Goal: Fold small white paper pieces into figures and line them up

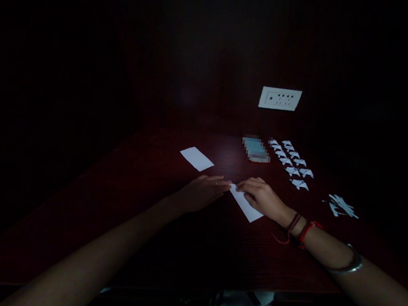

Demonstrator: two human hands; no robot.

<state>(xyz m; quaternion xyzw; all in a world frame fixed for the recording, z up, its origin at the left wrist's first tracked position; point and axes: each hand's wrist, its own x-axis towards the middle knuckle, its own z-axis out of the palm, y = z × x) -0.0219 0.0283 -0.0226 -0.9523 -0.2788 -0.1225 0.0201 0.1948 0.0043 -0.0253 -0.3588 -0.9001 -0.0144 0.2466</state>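
A white sheet of paper [247, 208] lies slanted on the dark red table in front of me. My right hand [262, 199] rests over its far right side, fingers bent and pressed together on the paper. From the left, my left hand [201, 193] reaches in with its fingers stretched out, and its fingertips touch the paper's far left corner. A ring shows on one of its fingers. The paper's right part is hidden beneath my right hand. Farther back and to the left lies another white sheet [196, 158], flat and apart from both hands.
Several small folded paper pieces [292, 171] stand in two rows at the back right. Beside them lies a blurred-out phone [256, 149]. Thin paper strips [343, 206] are heaped at the right. A wall socket [280, 99] sits above the table [107, 200]. The surroundings are very dark.
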